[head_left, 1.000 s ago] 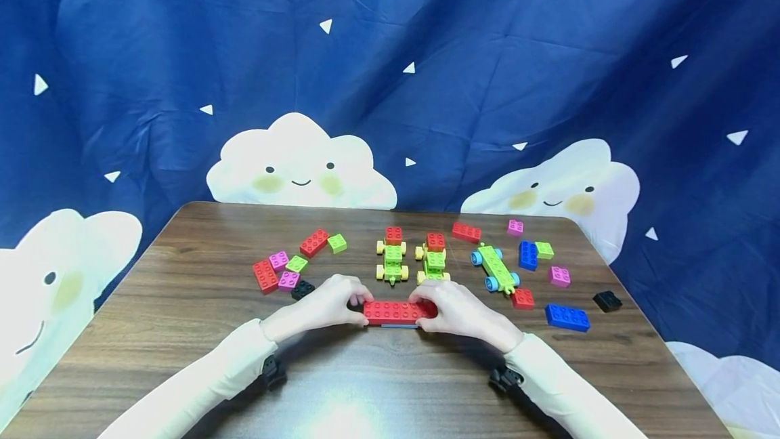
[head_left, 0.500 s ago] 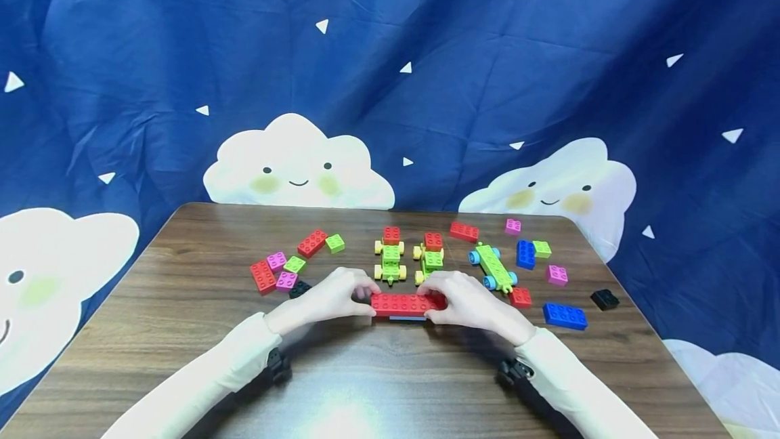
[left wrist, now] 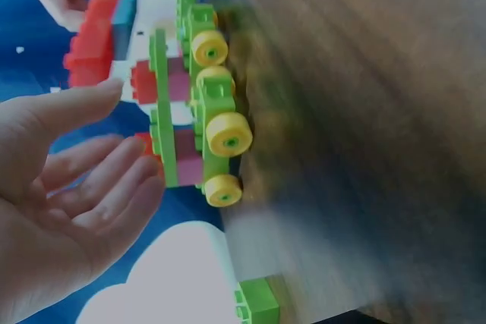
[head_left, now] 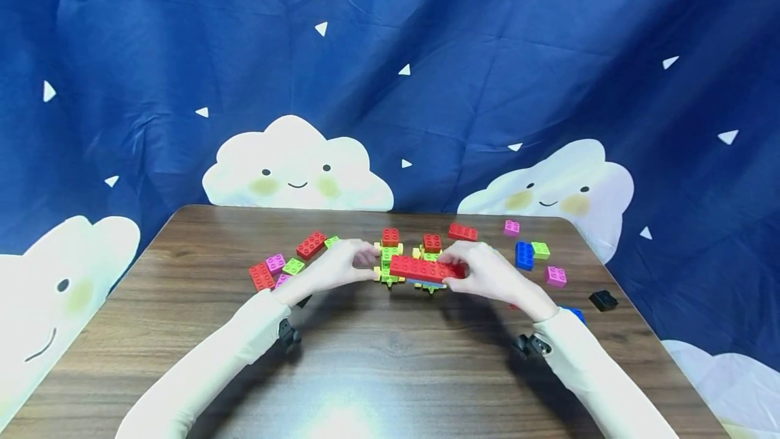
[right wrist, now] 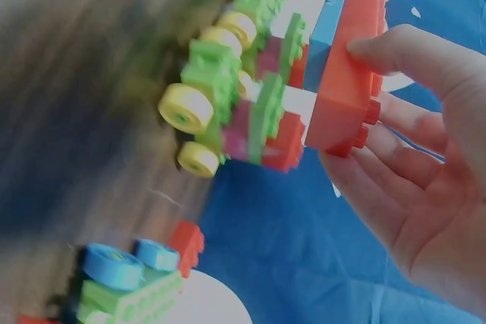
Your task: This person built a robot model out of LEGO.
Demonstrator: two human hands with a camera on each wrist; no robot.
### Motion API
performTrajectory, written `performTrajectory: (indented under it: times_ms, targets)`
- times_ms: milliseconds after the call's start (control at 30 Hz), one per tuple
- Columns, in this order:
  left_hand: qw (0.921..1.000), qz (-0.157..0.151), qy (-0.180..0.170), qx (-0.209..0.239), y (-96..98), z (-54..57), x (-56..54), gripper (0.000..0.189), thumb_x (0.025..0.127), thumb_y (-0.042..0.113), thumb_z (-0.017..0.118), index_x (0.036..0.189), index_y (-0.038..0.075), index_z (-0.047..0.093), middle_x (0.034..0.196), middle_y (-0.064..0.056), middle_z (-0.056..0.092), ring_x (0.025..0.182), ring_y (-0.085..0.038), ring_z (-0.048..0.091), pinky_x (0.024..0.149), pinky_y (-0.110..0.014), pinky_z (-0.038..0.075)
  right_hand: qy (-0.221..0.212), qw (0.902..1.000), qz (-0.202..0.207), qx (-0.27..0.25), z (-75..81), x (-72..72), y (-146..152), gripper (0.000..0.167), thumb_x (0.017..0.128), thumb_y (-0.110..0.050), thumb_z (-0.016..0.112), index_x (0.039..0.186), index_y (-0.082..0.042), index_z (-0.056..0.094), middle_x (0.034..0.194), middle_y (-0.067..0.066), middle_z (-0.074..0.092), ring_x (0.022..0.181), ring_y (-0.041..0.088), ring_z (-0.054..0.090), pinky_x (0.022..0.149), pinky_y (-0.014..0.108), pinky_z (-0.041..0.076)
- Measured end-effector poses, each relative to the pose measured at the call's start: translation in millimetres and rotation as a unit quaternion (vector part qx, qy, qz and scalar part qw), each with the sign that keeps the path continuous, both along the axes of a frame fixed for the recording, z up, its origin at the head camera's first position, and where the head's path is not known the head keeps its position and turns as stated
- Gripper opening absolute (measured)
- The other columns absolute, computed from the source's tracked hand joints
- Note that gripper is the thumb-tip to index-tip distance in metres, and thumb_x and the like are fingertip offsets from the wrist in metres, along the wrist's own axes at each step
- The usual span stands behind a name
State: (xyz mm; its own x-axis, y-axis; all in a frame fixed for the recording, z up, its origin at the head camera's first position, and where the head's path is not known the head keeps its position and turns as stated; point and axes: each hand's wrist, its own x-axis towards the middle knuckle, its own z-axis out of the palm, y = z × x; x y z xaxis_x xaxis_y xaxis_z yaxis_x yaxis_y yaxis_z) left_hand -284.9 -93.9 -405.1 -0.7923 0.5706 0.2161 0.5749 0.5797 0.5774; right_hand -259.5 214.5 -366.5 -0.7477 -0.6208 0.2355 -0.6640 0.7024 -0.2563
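Observation:
My right hand (head_left: 484, 273) grips the right end of a long red building brick (head_left: 423, 268), thumb on one side and fingers on the other. A blue brick (right wrist: 325, 32) is attached under the red one. Both are up off the table, overlapping the right toy car (head_left: 432, 256) in the head view. My left hand (head_left: 341, 264), fingers spread and loosely bent, holds nothing; it is beside the left toy car (left wrist: 216, 104). Both cars have green bases, yellow wheels and red bricks on top.
A green base with blue wheels (right wrist: 129, 278) stands to the right, mostly hidden by my right hand in the head view. Loose bricks lie on both sides, among them a red brick (head_left: 262, 277), a blue brick (head_left: 524, 256) and a black brick (head_left: 603, 301).
The long red brick with the blue one has been raised and carried forward and right in my right hand. My left hand has let go of its left end and moved forward.

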Motion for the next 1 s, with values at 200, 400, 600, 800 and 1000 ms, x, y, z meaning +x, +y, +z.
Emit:
performTrajectory:
  times_ms: [200, 400, 600, 800, 1000]
  targets:
    - [0.9984, 0.044, 0.014, 0.034, 5.0, -1.3, -22.6, 0.045, 0.085, 0.017, 0.077, 0.123, -0.004, 0.062, 0.108, -0.020, 0.072, 0.098, -0.030, 0.070, 0.088, -0.043, 0.058, 0.020, 0.9996, -0.007, -0.017, 11.7, -17.1, 4.0, 0.034, 0.078, -0.018, 0.082, 0.108, -0.007, 0.072, 0.095, 0.004, 0.073, 0.083, 0.013, 0.064, 0.078, 0.036, 0.058]
    - [0.9974, 0.066, 0.015, 0.022, 11.6, -3.5, -41.9, 0.047, 0.086, 0.017, 0.075, 0.125, -0.006, 0.061, 0.113, -0.020, 0.071, 0.101, -0.031, 0.070, 0.091, -0.042, 0.057, 0.012, 0.9995, -0.022, -0.021, 18.2, -35.1, 0.8, 0.031, 0.077, -0.017, 0.082, 0.105, -0.006, 0.072, 0.092, 0.005, 0.073, 0.080, 0.015, 0.062, 0.076, 0.035, 0.055]
    - [0.9978, 0.065, -0.002, 0.010, 20.3, -4.3, -52.6, 0.045, 0.086, 0.019, 0.076, 0.122, -0.004, 0.063, 0.113, -0.019, 0.072, 0.101, -0.029, 0.071, 0.091, -0.040, 0.057, -0.007, 0.9993, -0.036, -0.012, 20.7, -52.4, -4.9, 0.032, 0.079, -0.021, 0.080, 0.107, -0.007, 0.072, 0.095, 0.007, 0.074, 0.083, 0.017, 0.062, 0.079, 0.038, 0.054]
    - [0.9980, 0.061, -0.015, -0.004, 24.3, -5.7, -59.0, 0.046, 0.086, 0.022, 0.076, 0.123, -0.003, 0.063, 0.112, -0.019, 0.072, 0.101, -0.029, 0.070, 0.091, -0.040, 0.056, -0.018, 0.9994, -0.029, -0.011, 18.7, -64.6, -10.0, 0.033, 0.080, -0.020, 0.080, 0.108, -0.005, 0.072, 0.098, 0.009, 0.075, 0.086, 0.019, 0.064, 0.082, 0.039, 0.055]
    - [0.9976, 0.063, -0.028, 0.011, 24.5, -6.7, -63.7, 0.039, 0.089, 0.023, 0.073, 0.120, 0.000, 0.066, 0.110, -0.016, 0.074, 0.102, -0.026, 0.071, 0.092, -0.039, 0.056, -0.023, 0.9995, -0.018, -0.015, 16.8, -71.5, -14.8, 0.031, 0.080, -0.019, 0.079, 0.107, -0.005, 0.072, 0.098, 0.009, 0.074, 0.085, 0.019, 0.064, 0.081, 0.038, 0.055]
